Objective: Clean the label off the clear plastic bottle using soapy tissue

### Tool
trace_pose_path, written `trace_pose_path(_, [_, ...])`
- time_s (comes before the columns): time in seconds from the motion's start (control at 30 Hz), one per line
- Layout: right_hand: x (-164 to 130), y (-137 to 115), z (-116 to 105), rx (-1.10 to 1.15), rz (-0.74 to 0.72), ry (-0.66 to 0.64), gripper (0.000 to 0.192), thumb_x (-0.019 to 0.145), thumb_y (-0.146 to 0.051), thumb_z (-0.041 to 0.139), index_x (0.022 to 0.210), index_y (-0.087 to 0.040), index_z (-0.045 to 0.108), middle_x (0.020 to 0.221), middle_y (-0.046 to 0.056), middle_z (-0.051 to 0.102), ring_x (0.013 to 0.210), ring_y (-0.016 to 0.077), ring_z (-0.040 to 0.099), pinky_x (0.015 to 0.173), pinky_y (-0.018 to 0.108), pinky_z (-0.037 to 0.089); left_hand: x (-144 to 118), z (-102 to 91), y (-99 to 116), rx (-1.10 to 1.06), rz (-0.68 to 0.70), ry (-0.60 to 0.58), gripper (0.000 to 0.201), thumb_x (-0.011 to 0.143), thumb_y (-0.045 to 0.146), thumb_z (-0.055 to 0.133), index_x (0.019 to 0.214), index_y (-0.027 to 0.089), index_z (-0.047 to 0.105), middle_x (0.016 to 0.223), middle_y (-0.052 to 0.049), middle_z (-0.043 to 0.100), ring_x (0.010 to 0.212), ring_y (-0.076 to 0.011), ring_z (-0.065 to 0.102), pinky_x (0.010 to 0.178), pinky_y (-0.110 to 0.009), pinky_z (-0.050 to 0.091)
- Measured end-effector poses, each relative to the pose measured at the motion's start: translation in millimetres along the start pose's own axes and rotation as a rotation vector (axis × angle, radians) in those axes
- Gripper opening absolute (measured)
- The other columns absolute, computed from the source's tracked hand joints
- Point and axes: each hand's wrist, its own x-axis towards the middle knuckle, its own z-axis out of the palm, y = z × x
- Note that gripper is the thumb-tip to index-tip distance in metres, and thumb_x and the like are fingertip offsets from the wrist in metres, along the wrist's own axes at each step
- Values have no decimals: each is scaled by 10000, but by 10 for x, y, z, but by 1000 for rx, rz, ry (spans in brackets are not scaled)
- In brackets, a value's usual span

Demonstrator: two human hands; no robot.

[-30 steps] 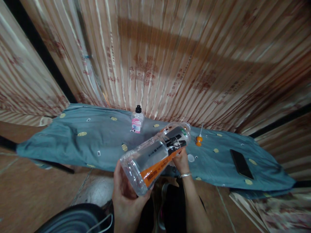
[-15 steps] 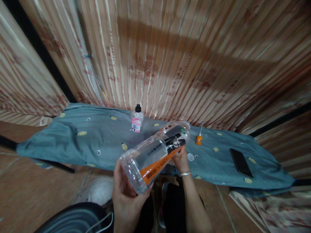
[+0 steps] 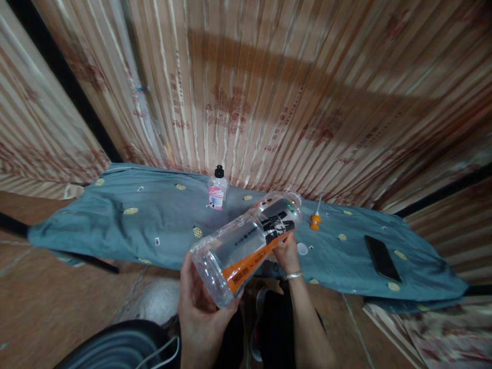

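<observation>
A large clear plastic bottle (image 3: pixel 246 245) with a black, white and orange label is held in the air above the near edge of a low worktop draped in a blue-grey cloth (image 3: pixel 115 220). Its long axis runs diagonally: the base points down and toward the camera at the lower left, and the neck end points up and away to the upper right, toward the curtain. The bottle lies closer to level than upright.

The left hand (image 3: pixel 202 312) cups the base from below, fingers curled around the bottom rim. The right hand (image 3: pixel 286 252), with a thin bracelet (image 3: pixel 294 275) at the wrist, grips under the upper part of the bottle near the label's black section. Both hands are closed on the bottle and set apart, one at each end.

On the cloth behind stand a small bottle with a black cap and pink label (image 3: pixel 217 191) and, just right of the big bottle's neck, a small orange nozzle piece (image 3: pixel 315 220). A white cap (image 3: pixel 302 249) lies near the right hand. A dark phone (image 3: pixel 382 258) lies flat well off to the right. A striped curtain (image 3: pixel 269 102) hangs behind.
</observation>
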Motion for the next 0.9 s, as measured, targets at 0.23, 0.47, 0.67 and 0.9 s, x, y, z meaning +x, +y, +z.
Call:
trace_pose_path(0.23, [29, 134, 33, -3, -10, 48, 576, 675, -545, 820, 1088, -214, 592, 1051, 161, 793, 964, 352, 761, 846, 505, 631, -16, 27, 31, -17, -28, 19, 944, 585, 219, 1014, 1454, 277, 652, 1361, -90, 770, 1183, -316, 784, 928, -323, 660])
trace_pose_path(0.47, [22, 194, 35, -56, -20, 58, 586, 682, -583, 810, 1096, -230, 593, 1048, 157, 801, 977, 349, 760, 867, 498, 634, -29, 28, 28, -23, -74, 49, 989, 544, 241, 1021, 1453, 251, 633, 1389, -108, 756, 1186, -331, 780, 926, -326, 655])
trace_pose_path(0.67, [19, 210, 28, -77, -13, 49, 539, 692, -594, 806, 1055, -245, 613, 1037, 140, 807, 958, 334, 763, 851, 466, 637, -37, 62, 31, -48, -76, 45, 919, 595, 248, 990, 1441, 248, 634, 1411, -114, 747, 1226, -322, 765, 948, -306, 638])
trace_pose_path(0.9, [16, 216, 27, -78, -4, 85, 538, 650, -577, 823, 1017, -248, 608, 976, 128, 816, 897, 321, 774, 786, 424, 629, -34, 65, 22, -66, -73, 40, 920, 594, 223, 981, 1446, 248, 633, 1381, -109, 765, 1215, -315, 771, 951, -305, 638])
